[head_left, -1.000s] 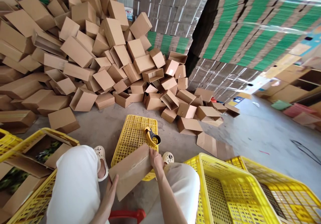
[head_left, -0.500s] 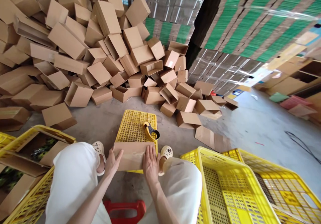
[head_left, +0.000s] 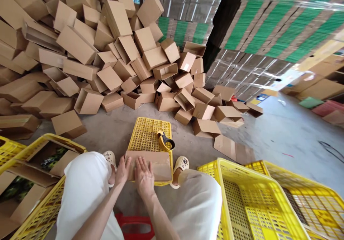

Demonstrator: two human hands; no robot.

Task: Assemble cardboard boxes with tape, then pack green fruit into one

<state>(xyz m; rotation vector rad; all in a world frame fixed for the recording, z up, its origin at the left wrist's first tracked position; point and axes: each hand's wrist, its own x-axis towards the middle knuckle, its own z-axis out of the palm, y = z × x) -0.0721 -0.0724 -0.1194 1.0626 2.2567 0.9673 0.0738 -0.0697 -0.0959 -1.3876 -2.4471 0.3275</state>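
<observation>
A closed cardboard box (head_left: 159, 163) with clear tape along its top lies on an upturned yellow plastic crate (head_left: 146, 134) between my feet. My left hand (head_left: 123, 170) rests against the box's left end, fingers extended. Flat on the box's top, left of its middle, lies my right hand (head_left: 144, 175) with its fingers stretched out. A yellow and black tape dispenser (head_left: 165, 140) sits on the crate just beyond the box.
Cardboard boxes (head_left: 107, 78) are heaped ahead and to the left. Yellow crates (head_left: 258, 200) stand at my right; another crate (head_left: 45, 200) at my left holds open boxes with dark contents. A red stool (head_left: 135, 227) is below me. Strapped stacks of flat cardboard (head_left: 268, 21) rise behind.
My right hand has slid left across the box's top, from its right end to left of its middle. My left hand stays at the left end. The view has shifted slightly.
</observation>
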